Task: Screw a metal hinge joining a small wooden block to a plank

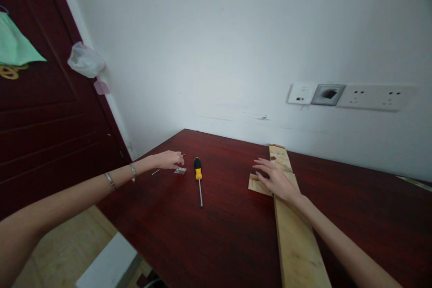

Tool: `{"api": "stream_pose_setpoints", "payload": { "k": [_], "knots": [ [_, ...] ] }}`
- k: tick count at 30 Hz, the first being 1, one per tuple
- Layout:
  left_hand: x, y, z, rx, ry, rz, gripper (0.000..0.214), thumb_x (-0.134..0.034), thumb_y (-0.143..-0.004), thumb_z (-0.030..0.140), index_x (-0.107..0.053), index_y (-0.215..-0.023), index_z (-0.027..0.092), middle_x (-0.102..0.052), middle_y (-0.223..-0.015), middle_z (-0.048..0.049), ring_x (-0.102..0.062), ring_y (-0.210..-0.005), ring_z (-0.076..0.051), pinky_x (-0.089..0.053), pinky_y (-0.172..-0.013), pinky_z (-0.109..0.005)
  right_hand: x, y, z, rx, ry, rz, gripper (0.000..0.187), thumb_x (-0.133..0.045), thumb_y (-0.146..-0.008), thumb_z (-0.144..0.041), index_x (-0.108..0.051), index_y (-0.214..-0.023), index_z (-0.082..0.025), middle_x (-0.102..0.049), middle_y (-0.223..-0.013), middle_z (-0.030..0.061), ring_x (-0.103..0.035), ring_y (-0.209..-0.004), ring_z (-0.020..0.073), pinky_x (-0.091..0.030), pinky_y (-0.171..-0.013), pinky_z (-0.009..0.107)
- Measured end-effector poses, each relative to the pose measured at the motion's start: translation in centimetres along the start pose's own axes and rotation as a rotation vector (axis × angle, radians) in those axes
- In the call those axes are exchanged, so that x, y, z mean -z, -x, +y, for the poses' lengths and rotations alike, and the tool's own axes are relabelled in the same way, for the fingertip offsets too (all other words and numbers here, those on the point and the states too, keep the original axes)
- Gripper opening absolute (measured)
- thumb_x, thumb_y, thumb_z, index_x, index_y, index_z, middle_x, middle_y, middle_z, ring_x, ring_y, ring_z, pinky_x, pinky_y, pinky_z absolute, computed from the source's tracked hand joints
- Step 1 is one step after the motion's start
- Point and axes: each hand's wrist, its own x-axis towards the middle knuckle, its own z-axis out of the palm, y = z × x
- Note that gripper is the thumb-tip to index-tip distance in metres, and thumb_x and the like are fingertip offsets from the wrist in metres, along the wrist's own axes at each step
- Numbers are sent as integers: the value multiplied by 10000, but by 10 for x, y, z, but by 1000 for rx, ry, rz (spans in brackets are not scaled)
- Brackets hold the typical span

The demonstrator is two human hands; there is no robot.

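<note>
My left hand (170,159) is over the table's left part with its fingers curled. A tiny thin thing shows at the fingertips, too small to name. Just below the fingers lies a small silver metal hinge (180,171). To its right is a screwdriver (198,173) with a black and yellow handle, its shaft pointing towards me. My right hand (275,180) has its fingers stretched out over a long wooden plank (297,243) and a short wooden piece (257,184) against the plank's left side. Whether its fingertips press on the wood is hard to see.
A small metal pin or screw (155,172) lies left of the hinge. The dark red table (232,225) meets a white wall with sockets (367,97). A white box (108,263) stands on the floor, and a dark red door (43,99) is at left.
</note>
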Motion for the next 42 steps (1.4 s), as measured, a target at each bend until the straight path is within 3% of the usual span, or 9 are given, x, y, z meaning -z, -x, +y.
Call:
{"api": "stream_pose_setpoints", "payload": {
  "k": [4, 10, 17, 21, 33, 38, 42],
  "knots": [
    [2, 6, -2, -163, -166, 25, 273, -527, -819, 121, -611, -1054, 230, -618, -957, -76, -555, -906, -190, -390, -744, -255, -6, 0, -1, 13, -7, -17, 271, -465, -859, -263, -668, -1005, -159, -623, -1163, 133, -534, -1159, 258, -434, -990, 461],
    [4, 8, -1, -257, -193, 55, 364, -529, -824, 102, -561, -1130, 297, -593, -1051, -74, -555, -970, -187, -395, -796, -263, -9, 2, -1, 5, -19, -27, 270, -487, -857, -286, -664, -1016, -158, -633, -1141, 131, -563, -1112, 252, -454, -969, 450],
    [0, 4, 0, -214, -140, -9, 362, -555, -824, 143, -555, -1132, 333, -577, -1077, -65, -542, -1018, -192, -401, -830, -267, -9, 4, -1, -1, -41, -36, 262, -487, -853, -281, -673, -996, -165, -647, -1112, 127, -583, -1080, 247, -470, -947, 440],
    [-3, 4, 0, -261, -181, -36, 352, -496, -867, 136, -541, -1152, 337, -561, -1115, -70, -541, -1024, -193, -404, -823, -277, -9, 5, -1, -3, -54, -31, 263, -477, -853, -277, -674, -994, -174, -652, -1101, 123, -591, -1064, 247, -476, -937, 446],
    [-4, 3, -2, -336, -266, -13, 354, -469, -887, 131, -515, -1171, 337, -565, -1069, -73, -544, -992, -195, -411, -804, -289, -8, 7, -3, -15, -49, -47, 268, -472, -843, -260, -669, -1010, -183, -664, -1066, 114, -603, -1030, 242, -484, -920, 437],
    [-7, 3, -4, -345, -173, 61, 370, -537, -831, 110, -539, -1127, 333, -573, -1038, -58, -556, -963, -175, -419, -791, -263, -8, 7, -2, -22, -51, -46, 270, -478, -847, -267, -662, -1020, -173, -659, -1063, 116, -604, -1017, 232, -483, -918, 418],
    [-5, 2, -3, -324, -121, 42, 369, -561, -803, 108, -554, -1103, 323, -573, -1010, -59, -556, -954, -175, -416, -792, -259, -7, 7, -2, -18, -46, -62, 271, -476, -853, -267, -658, -1028, -170, -658, -1065, 115, -601, -1015, 231, -481, -916, 418]
  ]
}}
